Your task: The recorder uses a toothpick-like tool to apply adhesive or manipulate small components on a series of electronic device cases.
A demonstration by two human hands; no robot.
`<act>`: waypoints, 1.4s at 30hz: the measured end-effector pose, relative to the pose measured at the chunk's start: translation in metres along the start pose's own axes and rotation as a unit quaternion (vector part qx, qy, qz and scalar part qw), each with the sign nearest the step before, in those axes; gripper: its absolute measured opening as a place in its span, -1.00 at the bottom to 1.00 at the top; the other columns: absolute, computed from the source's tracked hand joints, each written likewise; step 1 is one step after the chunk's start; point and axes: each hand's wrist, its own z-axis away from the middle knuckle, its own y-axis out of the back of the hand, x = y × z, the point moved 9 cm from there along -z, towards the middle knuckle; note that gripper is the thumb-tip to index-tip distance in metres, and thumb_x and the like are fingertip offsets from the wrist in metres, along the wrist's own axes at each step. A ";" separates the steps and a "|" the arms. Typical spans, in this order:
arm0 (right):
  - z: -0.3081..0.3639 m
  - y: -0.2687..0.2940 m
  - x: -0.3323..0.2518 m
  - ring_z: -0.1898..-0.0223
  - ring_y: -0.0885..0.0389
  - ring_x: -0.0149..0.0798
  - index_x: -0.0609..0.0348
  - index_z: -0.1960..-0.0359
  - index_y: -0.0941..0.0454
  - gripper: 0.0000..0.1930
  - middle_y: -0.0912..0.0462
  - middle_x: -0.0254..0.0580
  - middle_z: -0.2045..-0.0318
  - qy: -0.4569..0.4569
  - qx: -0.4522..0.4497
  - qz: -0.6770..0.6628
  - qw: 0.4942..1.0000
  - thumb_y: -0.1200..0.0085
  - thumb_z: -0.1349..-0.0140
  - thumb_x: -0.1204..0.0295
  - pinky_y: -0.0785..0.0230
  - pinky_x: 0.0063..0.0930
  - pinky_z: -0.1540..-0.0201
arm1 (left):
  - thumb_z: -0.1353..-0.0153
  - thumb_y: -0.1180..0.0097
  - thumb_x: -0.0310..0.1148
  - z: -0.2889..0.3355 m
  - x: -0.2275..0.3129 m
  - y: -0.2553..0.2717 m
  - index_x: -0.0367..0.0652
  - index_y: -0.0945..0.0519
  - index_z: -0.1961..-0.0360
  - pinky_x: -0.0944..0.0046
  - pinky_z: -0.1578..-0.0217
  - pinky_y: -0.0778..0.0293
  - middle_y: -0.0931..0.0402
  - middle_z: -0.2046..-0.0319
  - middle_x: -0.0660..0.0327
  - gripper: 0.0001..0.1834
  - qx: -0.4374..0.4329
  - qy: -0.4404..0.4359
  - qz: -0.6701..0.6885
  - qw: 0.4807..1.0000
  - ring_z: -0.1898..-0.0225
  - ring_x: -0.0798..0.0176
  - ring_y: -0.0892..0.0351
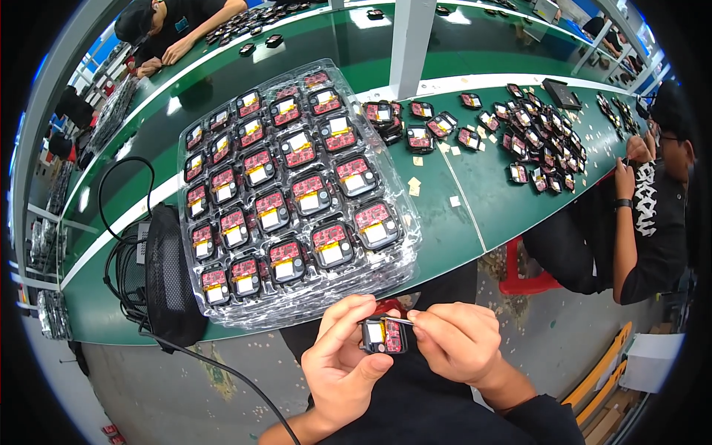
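Observation:
Above my lap, my left hand grips a small black square-cased device by its edges. Its open side faces up and shows a red circuit board, a white rectangular part and a strip of yellow tape. My right hand pinches a thin metal tool, whose tip lies against the upper edge of the device. I cannot make out whether it is a pair of tweezers or a pick. Just beyond my hands stands a stack of clear plastic trays, the top one filled with rows of similar devices.
A heap of devices covers part of the green table at right, among small paper scraps. A black mesh bag and a black cable are at left. A person sits at right, another works far left.

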 end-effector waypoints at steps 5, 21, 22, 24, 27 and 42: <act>0.001 0.000 -0.008 0.59 -0.54 -0.38 0.22 0.20 -0.75 -0.71 -0.65 -0.32 0.40 0.054 -0.017 0.075 0.996 -0.42 0.04 0.57 -0.34 -0.48 0.56 | -0.18 -0.47 -0.51 -0.002 0.006 -0.003 -0.45 -0.49 -0.29 0.07 -0.23 -0.55 -0.31 -0.32 -0.02 -0.33 -0.036 0.012 -0.004 0.999 -0.27 -0.01 -0.53; 0.000 0.007 -0.002 0.52 -0.64 -0.32 0.24 0.16 -0.76 -0.69 -0.66 -0.28 0.37 0.026 0.014 0.011 1.000 -0.41 0.02 0.57 -0.50 -0.47 0.48 | -0.18 -0.49 -0.47 -0.004 0.006 -0.006 -0.41 -0.49 -0.31 0.11 -0.20 -0.55 -0.34 -0.30 -0.01 -0.31 -0.063 0.018 -0.001 0.998 -0.26 0.02 -0.52; 0.000 0.006 -0.002 0.53 -0.63 -0.33 0.24 0.17 -0.76 -0.69 -0.66 -0.29 0.37 0.031 0.017 0.012 0.999 -0.41 0.03 0.58 -0.47 -0.48 0.50 | -0.17 -0.48 -0.49 -0.005 0.006 -0.006 -0.41 -0.49 -0.31 0.10 -0.21 -0.55 -0.34 -0.30 -0.01 -0.31 -0.065 0.019 -0.001 0.998 -0.27 0.02 -0.52; 0.001 0.007 -0.003 0.54 -0.61 -0.34 0.24 0.17 -0.76 -0.68 -0.66 -0.29 0.37 0.036 0.019 0.013 0.999 -0.40 0.04 0.58 -0.45 -0.49 0.51 | -0.17 -0.48 -0.50 -0.006 0.008 -0.007 -0.41 -0.49 -0.31 0.09 -0.23 -0.54 -0.34 -0.30 0.00 -0.32 -0.068 0.019 -0.002 0.998 -0.27 0.02 -0.52; 0.002 0.006 -0.008 0.57 -0.57 -0.37 0.24 0.17 -0.76 -0.66 -0.65 -0.31 0.38 0.057 0.006 0.052 0.997 -0.40 0.08 0.58 -0.38 -0.50 0.55 | -0.15 -0.47 -0.56 -0.007 0.012 -0.010 -0.41 -0.49 -0.31 0.06 -0.26 -0.54 -0.34 -0.29 0.00 -0.32 -0.070 0.021 0.000 0.997 -0.27 0.01 -0.52; 0.004 -0.004 0.161 0.52 -0.35 -0.55 0.38 0.14 -0.69 -0.87 -0.58 -0.30 0.38 -0.276 0.170 -0.167 0.931 -0.18 -0.36 0.58 -0.19 -0.57 0.48 | -0.41 -0.12 -0.57 -0.168 0.110 0.004 -0.41 -0.57 -0.20 0.27 -0.06 -0.57 -0.60 0.00 0.10 -0.64 -0.020 -0.078 -0.292 0.953 0.02 0.28 -0.66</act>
